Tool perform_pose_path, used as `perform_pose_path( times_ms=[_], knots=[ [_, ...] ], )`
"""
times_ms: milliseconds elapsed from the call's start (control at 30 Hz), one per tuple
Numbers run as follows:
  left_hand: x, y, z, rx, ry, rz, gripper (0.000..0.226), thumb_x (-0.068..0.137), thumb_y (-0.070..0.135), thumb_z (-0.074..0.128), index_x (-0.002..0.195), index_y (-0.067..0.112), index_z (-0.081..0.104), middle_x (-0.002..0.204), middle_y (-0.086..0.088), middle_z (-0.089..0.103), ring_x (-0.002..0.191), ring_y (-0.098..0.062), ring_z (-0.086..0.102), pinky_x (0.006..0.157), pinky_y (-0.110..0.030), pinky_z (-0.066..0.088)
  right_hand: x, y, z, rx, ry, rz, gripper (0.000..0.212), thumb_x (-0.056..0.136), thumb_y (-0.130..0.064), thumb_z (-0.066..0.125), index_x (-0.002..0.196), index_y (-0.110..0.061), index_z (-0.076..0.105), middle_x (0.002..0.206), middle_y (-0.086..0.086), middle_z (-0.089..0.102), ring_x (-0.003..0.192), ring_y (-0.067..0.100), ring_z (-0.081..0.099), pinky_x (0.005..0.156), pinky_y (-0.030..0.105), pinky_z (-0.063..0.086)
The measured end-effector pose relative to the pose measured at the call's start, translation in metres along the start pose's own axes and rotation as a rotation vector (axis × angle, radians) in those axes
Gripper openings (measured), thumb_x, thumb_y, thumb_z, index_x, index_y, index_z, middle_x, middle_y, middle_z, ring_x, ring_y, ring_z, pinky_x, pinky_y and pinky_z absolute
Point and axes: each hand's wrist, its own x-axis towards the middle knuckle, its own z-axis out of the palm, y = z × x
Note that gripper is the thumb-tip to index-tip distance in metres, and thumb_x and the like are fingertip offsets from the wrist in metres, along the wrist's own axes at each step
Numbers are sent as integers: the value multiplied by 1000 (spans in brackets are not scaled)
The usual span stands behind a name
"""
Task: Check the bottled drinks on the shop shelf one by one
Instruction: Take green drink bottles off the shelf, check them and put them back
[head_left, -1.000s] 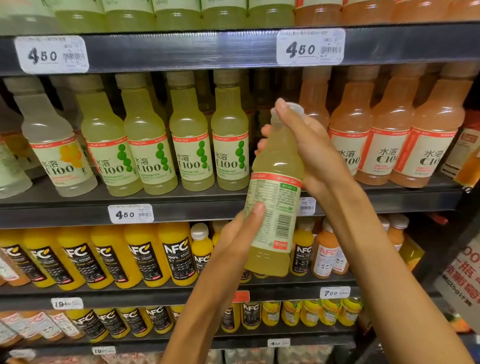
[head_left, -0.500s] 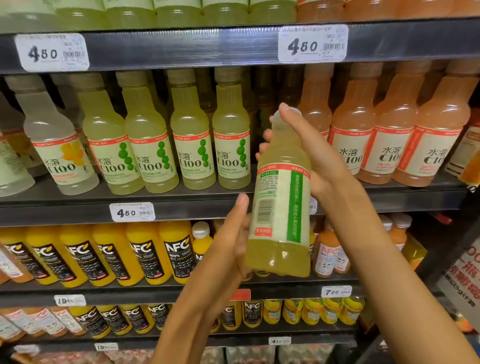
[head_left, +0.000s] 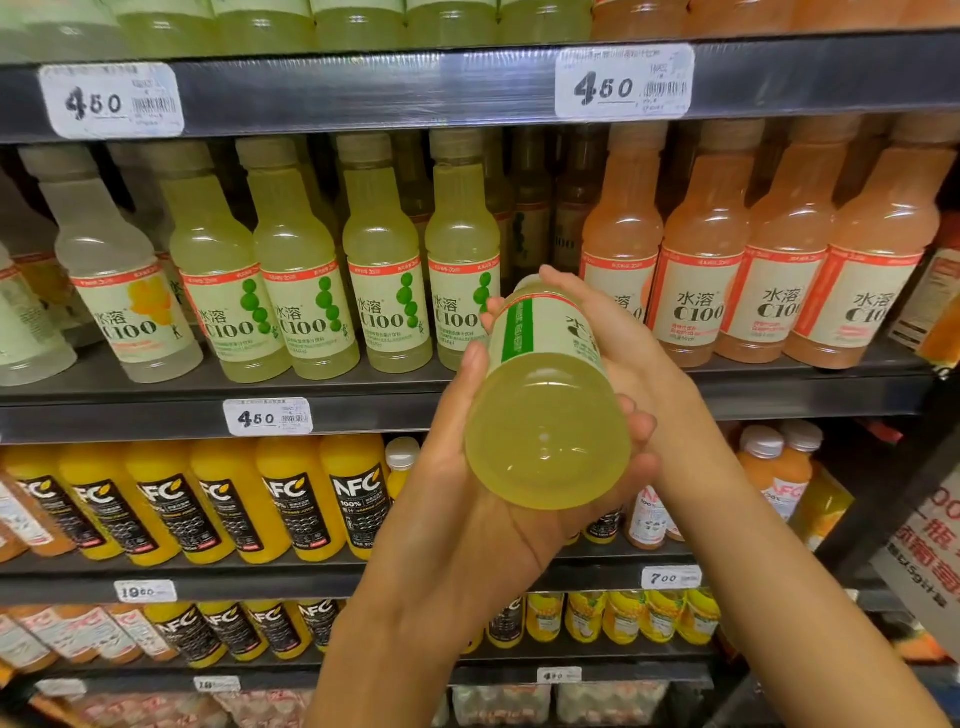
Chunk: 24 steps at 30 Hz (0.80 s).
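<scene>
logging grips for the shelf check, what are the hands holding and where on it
Both hold one green drink bottle, tilted base toward the camera: left hand cups its lower body, right hand grips its top.

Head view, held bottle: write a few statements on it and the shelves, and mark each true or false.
1. The held bottle has its base tipped toward the camera. True.
2. Only one hand has a grip on it. False: the left hand holds the base, the right hand the top.
3. Its drink is orange. False: pale yellow-green.
4. The price tag under the green C100 bottles reads 450. True.
</scene>
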Motion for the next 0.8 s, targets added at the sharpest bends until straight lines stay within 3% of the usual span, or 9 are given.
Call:
perform_pose_path(
  times_ms=[100, 167, 200, 300, 400, 467, 567, 667, 800],
  knots=[
    [-5, -2, -2, -195, -193, -229, 59, 75, 37, 67, 84, -21, 68, 78, -39, 64, 62, -45, 68, 55, -47, 58, -1, -4, 2, -9, 14, 10, 24, 100, -33, 43, 92, -11, 51, 84, 11, 57, 74, 21, 56, 71, 34, 48],
    [-8, -6, -9, -158, -244, -215, 66, 54, 28, 89, 99, -15, 66, 86, -38, 65, 69, -46, 68, 62, -51, 59, -3, -9, 5, 30, -6, -18, 28, 98, -34, 50, 109, -9, 51, 80, 10, 61, 72, 20, 60, 72, 34, 52],
    [-6, -12, -16, -49, -202, -190, 73, 50, 35, 89, 103, -9, 66, 87, -32, 68, 68, -40, 69, 60, -47, 60, -4, -13, 7, 26, -17, -76, 29, 97, -32, 52, 112, -7, 50, 78, 10, 62, 68, 19, 62, 71, 34, 54],
    [-9, -20, -31, 246, -73, -75, 70, 71, 50, 63, 127, 9, 56, 108, -18, 70, 89, -31, 70, 76, -44, 59, -8, -23, 13, -84, 20, -353, 19, 97, -23, 53, 100, -4, 54, 79, 11, 64, 59, 18, 66, 65, 36, 59],
    [-11, -22, -43, 563, 35, 52, 61, 76, 61, 58, 125, 25, 59, 114, -4, 71, 107, -21, 67, 93, -46, 51, -14, -26, 15, -214, 26, -500, 19, 96, -20, 55, 108, -5, 53, 86, 11, 64, 61, 17, 67, 59, 34, 59],
    [-10, -21, -42, 685, 17, 104, 52, 74, 67, 56, 114, 36, 65, 111, 4, 72, 105, -13, 67, 87, -33, 52, -18, -24, 15, -302, 31, -542, 27, 94, -21, 58, 116, -7, 53, 90, 9, 66, 67, 17, 69, 61, 33, 58],
    [-7, -25, -44, 672, -12, 150, 42, 77, 61, 56, 109, 37, 68, 109, 1, 73, 101, -15, 69, 74, -23, 55, -24, -23, 12, -398, 11, -597, 35, 94, -26, 59, 123, -8, 52, 101, 10, 68, 81, 21, 72, 69, 35, 59],
    [-6, -31, -49, 603, -26, 136, 52, 78, 61, 55, 117, 29, 66, 113, -5, 71, 106, -21, 67, 82, -31, 57, -29, -23, 7, -453, -51, -548, 37, 96, -37, 52, 121, -10, 53, 107, 15, 70, 94, 29, 70, 81, 42, 58],
    [-1, -37, -51, 656, -23, 175, 44, 76, 59, 56, 113, 37, 63, 113, 3, 71, 106, -14, 67, 80, -22, 55, -34, -14, 8, -458, -110, -527, 38, 99, -41, 41, 114, -9, 55, 84, 9, 71, 84, 26, 70, 75, 36, 57]
  ],
)
